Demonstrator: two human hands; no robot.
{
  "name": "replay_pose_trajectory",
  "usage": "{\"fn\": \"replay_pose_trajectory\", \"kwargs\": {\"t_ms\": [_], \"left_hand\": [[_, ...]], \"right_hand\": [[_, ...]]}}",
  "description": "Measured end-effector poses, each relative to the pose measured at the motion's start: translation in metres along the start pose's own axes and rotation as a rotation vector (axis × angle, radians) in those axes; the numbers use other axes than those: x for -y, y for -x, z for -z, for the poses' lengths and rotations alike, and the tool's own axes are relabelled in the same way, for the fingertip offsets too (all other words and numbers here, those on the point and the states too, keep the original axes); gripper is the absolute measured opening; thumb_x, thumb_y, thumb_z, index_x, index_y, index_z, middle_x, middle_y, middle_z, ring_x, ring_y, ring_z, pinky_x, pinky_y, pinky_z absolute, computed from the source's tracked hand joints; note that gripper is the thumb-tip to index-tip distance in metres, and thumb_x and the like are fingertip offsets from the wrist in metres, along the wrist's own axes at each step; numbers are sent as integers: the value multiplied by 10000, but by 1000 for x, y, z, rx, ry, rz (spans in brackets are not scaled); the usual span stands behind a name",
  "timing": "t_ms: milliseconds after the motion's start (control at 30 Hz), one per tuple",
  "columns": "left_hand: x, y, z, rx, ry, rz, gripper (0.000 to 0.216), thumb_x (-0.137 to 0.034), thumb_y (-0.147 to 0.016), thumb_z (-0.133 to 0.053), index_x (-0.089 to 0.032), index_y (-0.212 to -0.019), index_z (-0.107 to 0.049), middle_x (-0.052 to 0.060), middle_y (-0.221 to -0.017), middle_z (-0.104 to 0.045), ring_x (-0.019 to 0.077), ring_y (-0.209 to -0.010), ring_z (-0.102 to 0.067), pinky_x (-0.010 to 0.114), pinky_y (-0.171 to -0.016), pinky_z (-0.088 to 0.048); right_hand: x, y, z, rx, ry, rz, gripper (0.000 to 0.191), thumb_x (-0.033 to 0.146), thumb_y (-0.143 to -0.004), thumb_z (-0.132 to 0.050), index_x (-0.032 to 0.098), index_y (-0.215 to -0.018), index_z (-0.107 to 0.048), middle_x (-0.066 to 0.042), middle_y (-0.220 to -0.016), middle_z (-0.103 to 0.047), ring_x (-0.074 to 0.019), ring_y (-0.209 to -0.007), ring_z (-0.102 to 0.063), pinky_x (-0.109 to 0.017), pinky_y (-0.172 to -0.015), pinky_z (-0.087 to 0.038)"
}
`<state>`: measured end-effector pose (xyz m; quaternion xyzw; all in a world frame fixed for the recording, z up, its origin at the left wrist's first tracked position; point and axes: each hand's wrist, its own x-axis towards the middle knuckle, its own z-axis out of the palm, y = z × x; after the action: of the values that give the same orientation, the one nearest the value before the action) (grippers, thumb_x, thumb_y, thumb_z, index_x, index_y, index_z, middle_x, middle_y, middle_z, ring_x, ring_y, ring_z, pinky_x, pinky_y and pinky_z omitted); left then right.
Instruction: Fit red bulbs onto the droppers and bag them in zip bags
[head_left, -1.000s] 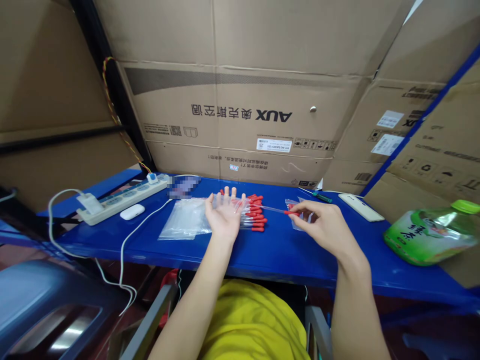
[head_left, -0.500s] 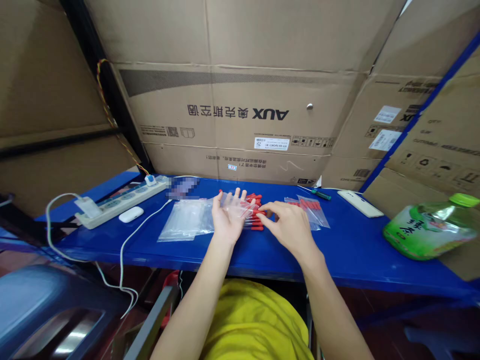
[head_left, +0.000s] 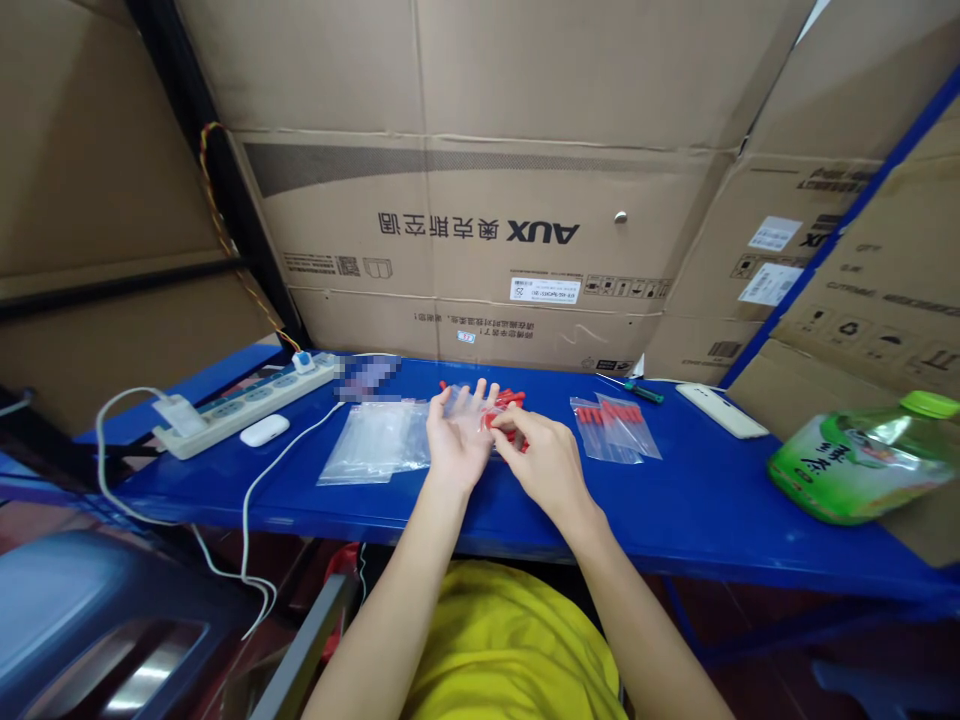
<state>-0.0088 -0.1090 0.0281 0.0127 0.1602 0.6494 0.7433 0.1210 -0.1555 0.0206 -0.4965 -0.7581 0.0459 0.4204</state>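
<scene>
My left hand [head_left: 459, 440] is palm up with its fingers stretched out, and a clear plastic bag [head_left: 474, 408] lies across the palm and fingers. Over that bag's right side, my right hand [head_left: 541, 452] pinches a small red piece [head_left: 491, 420] between thumb and fingertips; its exact kind is too small to make out. Behind the hands lies a pile of similar red pieces [head_left: 511, 397], partly hidden. To the right, two clear zip bags [head_left: 616, 428] hold several red pieces each. A stack of flat, clear bags [head_left: 367, 445] rests left of my left hand.
On the blue table [head_left: 675, 510] are a power strip [head_left: 247, 405], a white earbud case [head_left: 264, 430] and white cables on the left. A green screwdriver [head_left: 643, 391], a pale phone [head_left: 721, 411] and a green-labelled bottle [head_left: 855, 460] stand or lie right. Cardboard [head_left: 480, 180] walls the back.
My right hand has moved left, carrying a red piece from beside the pile to the bag on my left palm. The left hand has barely moved.
</scene>
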Motion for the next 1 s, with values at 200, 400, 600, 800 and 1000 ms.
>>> {"fn": "replay_pose_trajectory", "kwargs": {"t_ms": [200, 400, 600, 800, 1000], "left_hand": [[0, -1, -1, -4, -20, -6, 191, -308, -980, -564, -172, -1095, -634, 134, -1194, -726, 299, -1309, -681, 463, -1131, -571], [-1, -5, 2, 9, -17, 8, 241, -211, -938, -537, -154, -1136, -661, 147, -1208, -740, 298, -1326, -676, 435, -1125, -573], [-3, -4, 3, 59, -7, -34, 298, -250, -927, -552, -179, -1195, -661, 142, -1291, -731, 308, -1372, -648, 482, -1150, -550], [-4, -2, 3, 75, -15, -37, 310, -279, -935, -585, -173, -1216, -663, 141, -1318, -726, 296, -1376, -647, 413, -1125, -568], [-6, 3, 1, 50, -8, -52, 342, -285, -943, -567, -184, -1263, -635, 145, -1320, -719, 285, -1370, -649, 504, -1171, -532]], "right_hand": [[-5, -2, -4, -32, 12, -17, 87, 237, -975, -684, 262, -987, -766, -15, -933, -806, -184, -793, -729, -274, -756, -493], [-6, -3, -8, -102, -29, -86, 91, 241, -955, -670, 254, -974, -758, -1, -888, -802, -170, -715, -714, -276, -724, -510], [-7, -3, -9, -49, -105, -99, 140, 229, -933, -685, 269, -1039, -768, -2, -962, -834, -184, -724, -733, -297, -748, -533], [-7, -4, -7, -64, -190, -91, 126, 217, -914, -682, 251, -1002, -766, -9, -919, -821, -181, -724, -730, -296, -752, -539], [-9, -4, 10, 25, -183, 52, 148, 183, -920, -668, 253, -1015, -758, -14, -1010, -804, -181, -844, -725, -283, -787, -522]]}}
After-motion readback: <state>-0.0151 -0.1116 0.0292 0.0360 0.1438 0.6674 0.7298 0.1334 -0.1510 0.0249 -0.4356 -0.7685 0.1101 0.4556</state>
